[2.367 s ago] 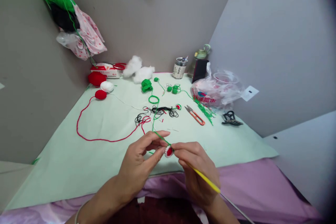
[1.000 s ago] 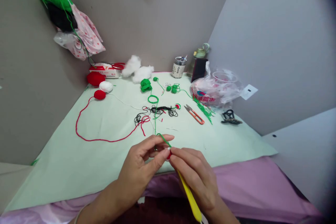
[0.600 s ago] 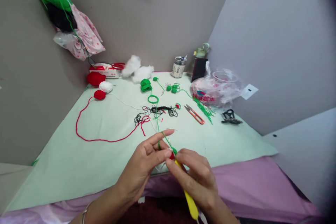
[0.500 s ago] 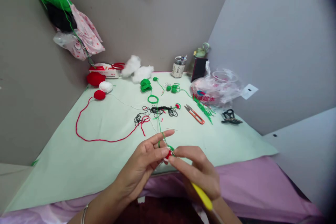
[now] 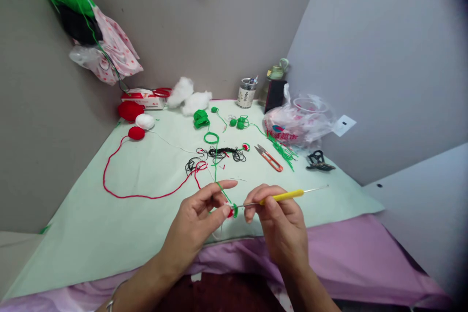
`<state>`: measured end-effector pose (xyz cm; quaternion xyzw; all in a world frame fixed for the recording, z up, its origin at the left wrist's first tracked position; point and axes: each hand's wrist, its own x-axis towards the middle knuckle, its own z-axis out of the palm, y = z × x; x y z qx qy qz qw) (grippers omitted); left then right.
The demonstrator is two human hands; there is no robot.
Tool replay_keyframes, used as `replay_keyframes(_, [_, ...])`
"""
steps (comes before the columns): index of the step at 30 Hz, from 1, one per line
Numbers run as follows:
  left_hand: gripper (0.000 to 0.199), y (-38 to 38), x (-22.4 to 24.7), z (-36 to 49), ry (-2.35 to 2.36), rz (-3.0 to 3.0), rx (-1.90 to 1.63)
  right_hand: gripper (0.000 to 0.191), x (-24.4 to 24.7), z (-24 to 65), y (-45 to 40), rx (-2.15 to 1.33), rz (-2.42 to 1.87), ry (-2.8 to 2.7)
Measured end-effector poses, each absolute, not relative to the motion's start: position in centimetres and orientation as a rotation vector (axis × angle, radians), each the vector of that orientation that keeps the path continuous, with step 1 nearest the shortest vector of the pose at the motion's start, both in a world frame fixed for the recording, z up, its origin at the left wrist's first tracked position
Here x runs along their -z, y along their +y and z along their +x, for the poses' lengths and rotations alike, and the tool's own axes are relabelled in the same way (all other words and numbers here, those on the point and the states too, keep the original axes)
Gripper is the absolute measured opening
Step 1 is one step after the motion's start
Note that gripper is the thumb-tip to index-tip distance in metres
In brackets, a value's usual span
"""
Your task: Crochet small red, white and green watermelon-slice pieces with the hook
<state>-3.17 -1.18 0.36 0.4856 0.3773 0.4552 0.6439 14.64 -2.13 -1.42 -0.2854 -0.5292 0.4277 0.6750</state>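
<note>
My left hand (image 5: 199, 217) pinches a small crochet piece (image 5: 230, 211) of red, white and green yarn between thumb and fingers. A green strand (image 5: 222, 191) runs from the table over its raised index finger to the piece. My right hand (image 5: 280, 219) grips a crochet hook (image 5: 283, 197) by its yellow handle. One metal end of the hook reaches the green edge of the piece; the other points out to the right. Whether the tip sits inside a stitch is too small to tell.
Thread snips (image 5: 269, 158), a black yarn tangle (image 5: 226, 153) and a black claw clip (image 5: 319, 161) lie beyond my hands. Red yarn balls (image 5: 131, 111), white stuffing (image 5: 193, 102), a pen can (image 5: 247, 92) and a plastic bag (image 5: 298, 122) stand farther back.
My right hand has turned the crochet hook from slanting down under the palm to nearly level, its yellow handle now above the fingers. My left hand still pinches the crochet piece.
</note>
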Motion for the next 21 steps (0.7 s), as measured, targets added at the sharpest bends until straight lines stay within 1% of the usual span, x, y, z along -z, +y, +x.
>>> replay_keyframes(5, [0.038, -1.3, -0.3, -2.4, 0.834, 1.03, -1.053, 0.016, 0.9, 13.7, -2.4, -0.741, -0.748, -1.327])
replay_keyframes(10, [0.036, -1.2, -0.2, -2.2, 0.844, 0.908, -1.086, 0.022, 1.1, 13.2, -2.5, -0.731, -0.795, -1.328])
replay_keyframes(11, [0.037, -1.2, -0.3, -2.1, 0.837, 0.88, -1.099, 0.023, 1.4, 13.2, -2.5, -0.668, -0.812, -1.366])
replay_keyframes(13, [0.041, -1.3, -0.4, -1.8, 0.818, 0.805, -1.115, 0.029, 2.2, 13.1, -2.6, -0.436, -0.838, -1.49])
replay_keyframes(15, [0.046, -1.5, -0.5, -1.6, 0.799, 0.709, -1.09, 0.04, 3.0, 13.0, -2.6, -0.163, -0.824, -1.622])
replay_keyframes(16, [0.048, -1.5, -0.6, -1.5, 0.782, 0.661, -1.059, 0.044, 3.2, 13.0, -2.6, -0.086, -0.807, -1.655])
replay_keyframes(18, [0.051, -1.4, -0.8, -1.5, 0.737, 0.582, -0.985, 0.047, 3.2, 12.9, -2.6, -0.131, -0.797, -1.631])
replay_keyframes(21, [0.049, -0.9, -0.9, -2.1, 0.695, 0.535, -0.931, 0.036, 2.3, 13.1, -2.5, -0.43, -0.798, -1.477])
